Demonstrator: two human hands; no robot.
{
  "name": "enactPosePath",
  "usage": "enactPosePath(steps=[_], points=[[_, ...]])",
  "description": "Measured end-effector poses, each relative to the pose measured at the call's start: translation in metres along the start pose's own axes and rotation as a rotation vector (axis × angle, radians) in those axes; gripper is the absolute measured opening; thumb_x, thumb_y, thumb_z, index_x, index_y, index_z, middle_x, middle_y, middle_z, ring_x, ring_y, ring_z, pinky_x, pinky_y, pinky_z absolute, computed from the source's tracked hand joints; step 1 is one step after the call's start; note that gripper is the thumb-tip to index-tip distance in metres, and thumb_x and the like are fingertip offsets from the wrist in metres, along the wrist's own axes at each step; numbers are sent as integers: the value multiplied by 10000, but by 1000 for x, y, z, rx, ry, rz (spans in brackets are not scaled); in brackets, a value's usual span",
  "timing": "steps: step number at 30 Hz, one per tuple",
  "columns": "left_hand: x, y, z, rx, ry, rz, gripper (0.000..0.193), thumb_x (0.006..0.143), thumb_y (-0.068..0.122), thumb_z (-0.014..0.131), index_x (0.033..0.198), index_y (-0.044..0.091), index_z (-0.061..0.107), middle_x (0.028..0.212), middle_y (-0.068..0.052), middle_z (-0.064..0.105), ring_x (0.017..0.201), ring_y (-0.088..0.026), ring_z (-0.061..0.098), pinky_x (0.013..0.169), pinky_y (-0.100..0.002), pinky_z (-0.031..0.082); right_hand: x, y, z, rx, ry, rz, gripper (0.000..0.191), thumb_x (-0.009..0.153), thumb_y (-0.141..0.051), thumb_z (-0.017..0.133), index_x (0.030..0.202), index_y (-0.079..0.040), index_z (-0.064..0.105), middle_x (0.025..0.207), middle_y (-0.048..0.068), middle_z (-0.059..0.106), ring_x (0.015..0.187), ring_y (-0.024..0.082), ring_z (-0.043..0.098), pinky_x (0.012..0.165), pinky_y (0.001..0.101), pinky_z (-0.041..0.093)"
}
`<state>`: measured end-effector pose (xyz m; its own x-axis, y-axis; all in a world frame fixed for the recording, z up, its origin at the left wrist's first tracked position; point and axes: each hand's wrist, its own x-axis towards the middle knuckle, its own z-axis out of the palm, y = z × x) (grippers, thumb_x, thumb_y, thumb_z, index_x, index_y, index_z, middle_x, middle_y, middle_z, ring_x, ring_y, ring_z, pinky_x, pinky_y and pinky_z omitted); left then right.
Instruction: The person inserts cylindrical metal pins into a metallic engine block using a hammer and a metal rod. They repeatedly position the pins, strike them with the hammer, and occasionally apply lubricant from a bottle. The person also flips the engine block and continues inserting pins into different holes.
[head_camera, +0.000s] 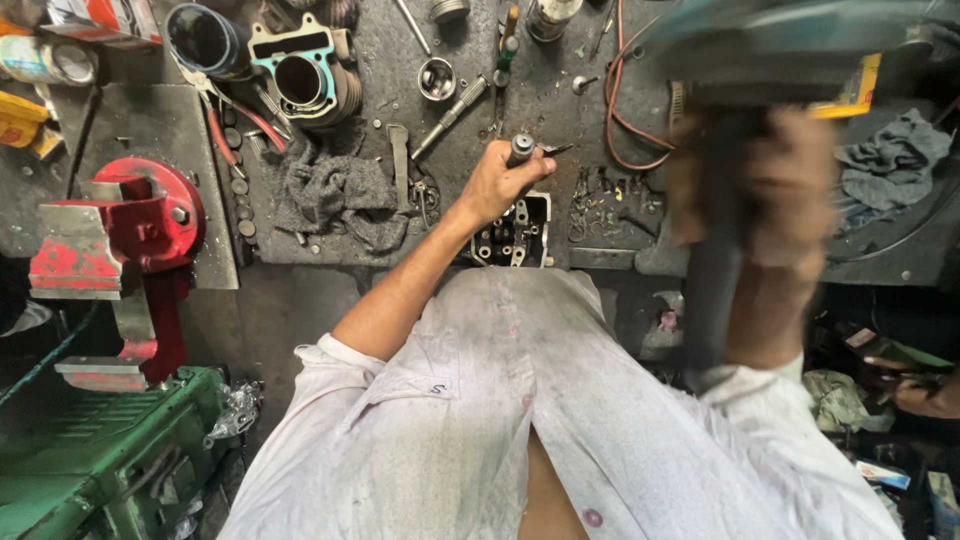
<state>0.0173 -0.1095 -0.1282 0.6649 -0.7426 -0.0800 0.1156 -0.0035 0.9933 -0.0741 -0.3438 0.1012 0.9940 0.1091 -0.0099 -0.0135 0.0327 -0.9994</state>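
**Gripping a steel tool over an engine part at a cluttered bench**

Reaching out over the workbench (560, 95), the person's left hand (492, 183) is wrapped in a fist around the grey cylindrical handle of a metal tool (521, 149); the fingers are curled tight together on it, and the tool's thin tip sticks out to the right of the fist. Directly below that hand sits a small engine cylinder head (516, 234), dark with pale metal edges, at the near edge of the bench and just above the person's soiled white shirt (520, 420).

The right hand (790, 190) is raised close to the camera and badly blurred. It seems to be closed around a dark upright handle (715, 270), but how the fingers lie cannot be told.

A grey rag (335, 195) lies crumpled left of the cylinder head. Beyond it rests an engine cylinder block (305, 75) with a teal gasket around 1 round bore. A small piston (437, 78) stands near the middle of the bench, and a red cable (618, 110) loops beside it. A red bench vise (125, 230) is mounted at the far left.
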Motion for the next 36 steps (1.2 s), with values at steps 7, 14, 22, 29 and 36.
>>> enactPosePath(steps=[7, 14, 22, 29, 36], points=[[-3, 6, -4, -45, -24, -8, 410, 967, 258, 667, 651, 72, 481, 614, 60, 422, 606, -78, 382, 571, -321, 318, 43, -11, -14, -94, 43, -400, 232, 1017, -351, 561, 966, -141, 648, 732, 19, 656, 570, 177, 667, 466, 254, 499], [-5, 18, -3, -188, -19, -3, 190, 918, 231, 634, 814, 72, 642, 733, 63, 626, 680, -58, 569, 624, -302, 455, 43, 11, 62, 138, -72, 808, 466, 1018, -472, 437, 1111, -53, 619, 536, 21, 512, 365, 103, 464, 320, 260, 417], [-10, 15, -2, -85, 6, -71, 332, 913, 216, 671, 638, 99, 525, 601, 75, 455, 581, -59, 398, 543, -305, 307, 27, -25, 33, 221, 14, 152, 437, 1104, -398, 477, 1218, 11, 579, 705, 113, 610, 492, 140, 577, 414, 270, 497], [-9, 0, 0, -81, -12, -7, 392, 961, 212, 689, 653, 72, 490, 636, 50, 450, 620, -80, 404, 585, -313, 340, 49, 0, 39, -229, -94, -75, 346, 1088, -371, 458, 1106, -34, 535, 827, 51, 598, 614, 109, 648, 528, 253, 536], [-14, -12, 3, 39, -34, 43, 210, 1029, 233, 618, 1135, 59, 670, 966, -28, 716, 906, -137, 712, 791, -321, 598, 22, 39, 77, 240, -163, 724, 356, 1069, -414, 414, 1093, -86, 549, 561, 14, 524, 411, 97, 506, 374, 252, 437]])
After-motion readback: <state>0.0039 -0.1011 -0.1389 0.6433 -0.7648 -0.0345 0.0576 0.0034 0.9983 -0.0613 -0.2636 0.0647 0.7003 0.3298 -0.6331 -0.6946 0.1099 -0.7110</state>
